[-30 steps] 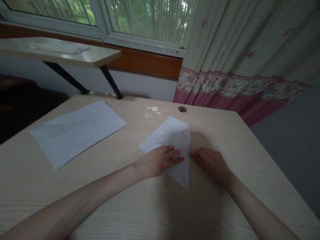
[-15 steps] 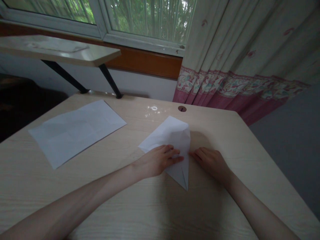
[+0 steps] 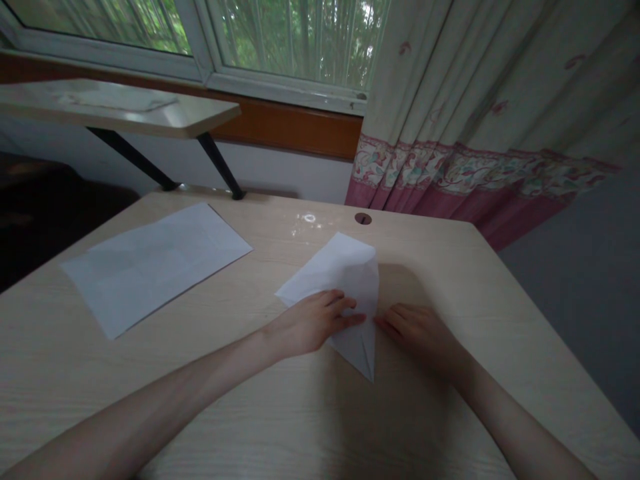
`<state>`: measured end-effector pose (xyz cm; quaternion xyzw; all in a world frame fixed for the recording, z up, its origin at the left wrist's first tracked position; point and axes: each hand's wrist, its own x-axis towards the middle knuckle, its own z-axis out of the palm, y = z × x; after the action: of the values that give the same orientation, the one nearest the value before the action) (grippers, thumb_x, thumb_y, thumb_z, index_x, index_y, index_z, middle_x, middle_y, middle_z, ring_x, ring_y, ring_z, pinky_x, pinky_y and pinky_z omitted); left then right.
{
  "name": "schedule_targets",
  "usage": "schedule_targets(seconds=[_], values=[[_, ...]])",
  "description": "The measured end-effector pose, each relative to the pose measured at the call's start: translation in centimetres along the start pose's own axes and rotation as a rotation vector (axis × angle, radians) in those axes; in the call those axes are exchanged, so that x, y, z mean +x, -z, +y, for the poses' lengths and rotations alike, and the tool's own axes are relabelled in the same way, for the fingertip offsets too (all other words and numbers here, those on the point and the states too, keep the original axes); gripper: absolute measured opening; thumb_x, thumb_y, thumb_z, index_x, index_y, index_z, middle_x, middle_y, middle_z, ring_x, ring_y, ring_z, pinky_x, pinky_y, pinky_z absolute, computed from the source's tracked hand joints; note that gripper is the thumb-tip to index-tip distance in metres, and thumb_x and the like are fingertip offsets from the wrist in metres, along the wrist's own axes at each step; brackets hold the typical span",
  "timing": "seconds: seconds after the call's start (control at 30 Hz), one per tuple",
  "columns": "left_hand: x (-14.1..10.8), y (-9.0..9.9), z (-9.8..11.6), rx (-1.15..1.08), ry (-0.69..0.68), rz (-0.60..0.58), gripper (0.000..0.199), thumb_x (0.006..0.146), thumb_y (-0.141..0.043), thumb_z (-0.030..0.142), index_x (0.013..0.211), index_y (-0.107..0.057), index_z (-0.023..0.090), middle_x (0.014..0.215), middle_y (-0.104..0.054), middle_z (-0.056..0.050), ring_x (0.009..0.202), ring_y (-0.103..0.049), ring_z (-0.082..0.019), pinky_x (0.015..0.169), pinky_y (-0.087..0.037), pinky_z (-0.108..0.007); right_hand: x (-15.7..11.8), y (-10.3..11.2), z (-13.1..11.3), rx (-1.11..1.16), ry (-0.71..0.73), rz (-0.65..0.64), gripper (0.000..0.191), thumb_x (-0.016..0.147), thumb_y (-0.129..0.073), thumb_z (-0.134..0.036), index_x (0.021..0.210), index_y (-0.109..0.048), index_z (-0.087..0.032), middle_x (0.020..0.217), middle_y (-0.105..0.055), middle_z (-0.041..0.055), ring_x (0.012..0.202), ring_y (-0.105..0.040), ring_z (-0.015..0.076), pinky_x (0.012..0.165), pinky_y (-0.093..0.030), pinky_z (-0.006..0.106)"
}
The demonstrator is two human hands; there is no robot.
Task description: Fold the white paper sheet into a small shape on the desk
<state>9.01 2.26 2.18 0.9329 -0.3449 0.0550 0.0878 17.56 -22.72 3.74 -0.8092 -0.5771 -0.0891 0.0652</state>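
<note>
A white sheet of paper (image 3: 345, 263), folded to a point at its near end, lies on the desk in front of me. My left hand (image 3: 320, 321) rests over its lower left part, fingers spread and pressing it down, and hides some of the paper. At the right edge of the paper is my right hand (image 3: 413, 328), its fingers curled together and the tips closed on that edge. A narrow folded flap shows near the lower tip.
Another white sheet (image 3: 160, 263), with faint creases, lies flat on the left of the desk (image 3: 240, 427). A raised shelf (image 3: 200, 120) on black legs stands at the back left. A round brown cap (image 3: 363, 219) is set in the desk near the curtain (image 3: 450, 160).
My right hand has slid a little toward me along the paper's right edge. The left hand stays on the paper, and the view has shifted slightly.
</note>
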Motion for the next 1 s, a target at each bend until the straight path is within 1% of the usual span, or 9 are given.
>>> schedule_targets(seconds=[0.1, 0.23, 0.4, 0.57, 0.67, 0.87, 1.0], values=[[0.0, 0.1, 0.0, -0.015, 0.0, 0.003, 0.055, 0.087, -0.049, 0.005, 0.138, -0.047, 0.025, 0.128, -0.053, -0.007, 0.115, -0.046, -0.025, 0.099, -0.043, -0.036, -0.4, 0.0, -0.3, 0.031, 0.05, -0.017, 0.035, 0.103, -0.035, -0.025, 0.08, -0.06, -0.018, 0.071, -0.063, 0.0027, 0.064, -0.059, 0.0153, 0.056, -0.034, 0.028], [0.0, 0.3, -0.1, -0.037, 0.011, 0.0, 0.056, 0.086, -0.049, 0.004, 0.138, -0.047, 0.025, 0.13, -0.051, -0.007, 0.114, -0.045, -0.026, 0.101, -0.042, -0.037, -0.9, -0.3, -0.8, 0.105, 0.109, -0.044, 0.033, 0.103, -0.037, -0.025, 0.08, -0.06, -0.02, 0.069, -0.063, 0.0, 0.061, -0.059, 0.0141, 0.055, -0.034, 0.028], [0.0, 0.4, 0.0, -0.049, 0.015, 0.02, 0.055, 0.088, -0.045, 0.002, 0.138, -0.049, 0.025, 0.127, -0.051, -0.008, 0.114, -0.046, -0.025, 0.099, -0.044, -0.038, -1.1, -0.1, -1.7, 0.199, 0.093, -0.116, 0.026, 0.099, -0.046, -0.023, 0.078, -0.061, -0.02, 0.068, -0.064, -0.0021, 0.057, -0.059, 0.0131, 0.053, -0.032, 0.028], [0.0, 0.7, 0.1, -0.08, 0.026, 0.019, 0.052, 0.089, -0.044, 0.001, 0.135, -0.051, 0.023, 0.126, -0.051, -0.009, 0.113, -0.046, -0.025, 0.098, -0.045, -0.038, -0.9, 0.7, -2.4, 0.298, 0.095, -0.179, 0.018, 0.091, -0.055, -0.017, 0.075, -0.063, -0.02, 0.067, -0.067, -0.0036, 0.055, -0.059, 0.0122, 0.052, -0.031, 0.026], [0.1, 0.8, 0.1, -0.097, 0.031, 0.019, 0.051, 0.089, -0.044, 0.001, 0.135, -0.052, 0.023, 0.125, -0.051, -0.009, 0.113, -0.046, -0.025, 0.098, -0.046, -0.038, -0.9, 0.9, -2.8, 0.328, 0.086, -0.23, 0.015, 0.086, -0.06, -0.014, 0.073, -0.064, -0.02, 0.066, -0.067, -0.0036, 0.055, -0.059, 0.0118, 0.052, -0.031, 0.026], [0.0, 0.7, 0.0, -0.116, 0.031, 0.05, 0.051, 0.091, -0.044, 0.003, 0.136, -0.051, 0.026, 0.123, -0.053, -0.009, 0.112, -0.048, -0.023, 0.096, -0.047, -0.038, -1.1, 1.3, -3.4, 0.403, 0.086, -0.317, 0.017, 0.084, -0.06, -0.011, 0.069, -0.062, -0.02, 0.066, -0.066, -0.0049, 0.057, -0.058, 0.0107, 0.054, -0.031, 0.026], [0.0, 0.6, 0.0, -0.104, 0.03, 0.045, 0.052, 0.09, -0.044, 0.003, 0.136, -0.05, 0.026, 0.123, -0.052, -0.009, 0.112, -0.047, -0.024, 0.096, -0.047, -0.038, -1.1, 1.4, -3.4, 0.442, 0.096, -0.329, 0.018, 0.084, -0.061, -0.011, 0.068, -0.06, -0.02, 0.064, -0.064, -0.0054, 0.055, -0.056, 0.0099, 0.053, -0.03, 0.026]])
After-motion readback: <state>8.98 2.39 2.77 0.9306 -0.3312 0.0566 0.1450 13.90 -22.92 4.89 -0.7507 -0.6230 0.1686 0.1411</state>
